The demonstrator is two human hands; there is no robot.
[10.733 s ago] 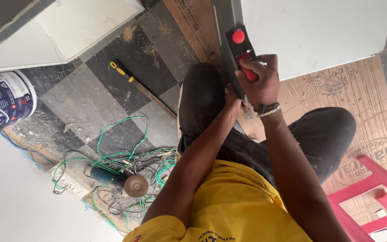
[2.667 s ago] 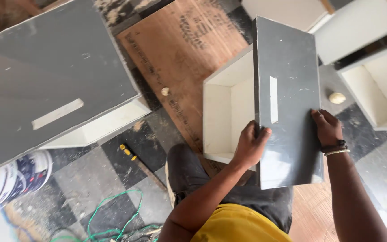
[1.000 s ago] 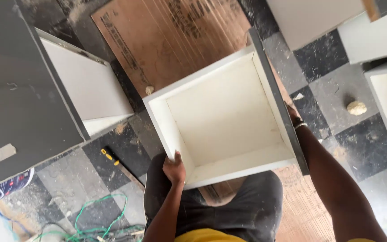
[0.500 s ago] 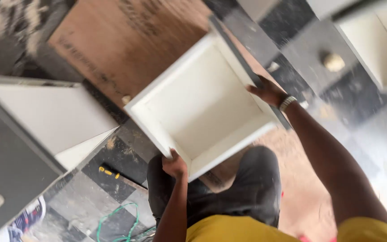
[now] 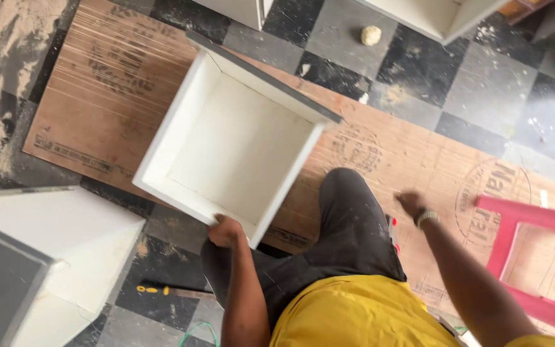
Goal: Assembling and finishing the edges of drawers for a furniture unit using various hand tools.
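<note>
The fingers of the left hand [image 5: 225,231] are curled over the near rim of a white open box [image 5: 232,144], a drawer-like carcass with a dark grey front panel [image 5: 261,76] along its far edge. The grip sits close to the box's near corner, and the box lies open side up, turned at an angle, resting partly on a brown plywood sheet [image 5: 117,96] and partly on the black and grey checkered floor [image 5: 476,83]. The right hand [image 5: 412,204] is blurred and hangs free above the plywood, near a dark trouser knee [image 5: 348,218]; a wristband shows at the wrist, and I cannot tell whether its fingers are spread or drawn together. It touches nothing that can be made out.

Just beside the knee, under the right forearm, a small red and white thing peeks out, too hidden to name. To the right stands a pink plastic stool [image 5: 534,257]. At lower left sits another white cabinet piece [image 5: 65,250] with a grey face, and close to it a yellow-handled screwdriver [image 5: 152,290] lies on the floor. A green wire [image 5: 191,331] curls at the bottom edge. Farther off, a pale crumpled lump [image 5: 370,35] rests on a tile, near more white boxes [image 5: 431,16] at the top
</note>
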